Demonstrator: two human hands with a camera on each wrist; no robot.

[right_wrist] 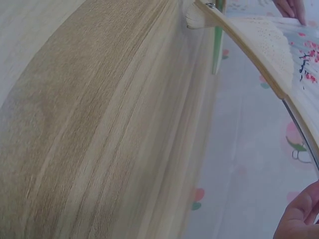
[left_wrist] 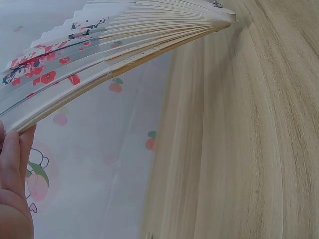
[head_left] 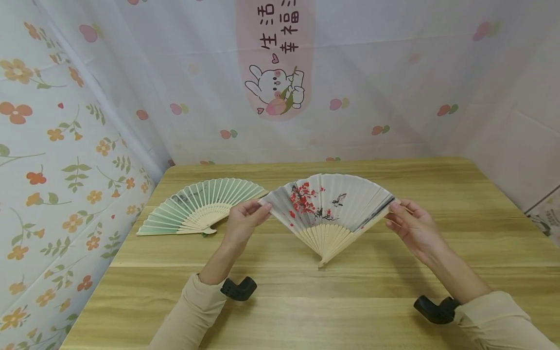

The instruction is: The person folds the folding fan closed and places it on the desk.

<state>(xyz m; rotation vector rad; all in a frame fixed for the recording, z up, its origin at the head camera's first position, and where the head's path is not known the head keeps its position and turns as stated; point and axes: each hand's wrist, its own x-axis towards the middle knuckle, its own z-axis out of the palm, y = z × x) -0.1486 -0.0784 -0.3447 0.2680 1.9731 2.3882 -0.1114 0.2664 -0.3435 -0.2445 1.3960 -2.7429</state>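
A spread folding fan [head_left: 345,199], white with red blossoms, a small bird and pale bamboo ribs, is held up over the table between both hands. At its left end my left hand [head_left: 245,221] pinches the outer rib, thumb in front. My right hand [head_left: 413,228] pinches the opposite outer rib. The ribs meet at a pivot [left_wrist: 217,5] at the bottom, close to the tabletop. In the right wrist view the fan's edge rib [right_wrist: 259,62] runs down to the right hand's fingers. A second folding fan [head_left: 218,194], green, lies spread behind the left hand.
The wooden table [head_left: 306,316] reaches back to a hanging curtain [head_left: 385,73] with a rabbit print. A flowered cloth [head_left: 65,194] hangs along the left side. Black wrist-worn devices [head_left: 238,288] sit at both sleeve cuffs.
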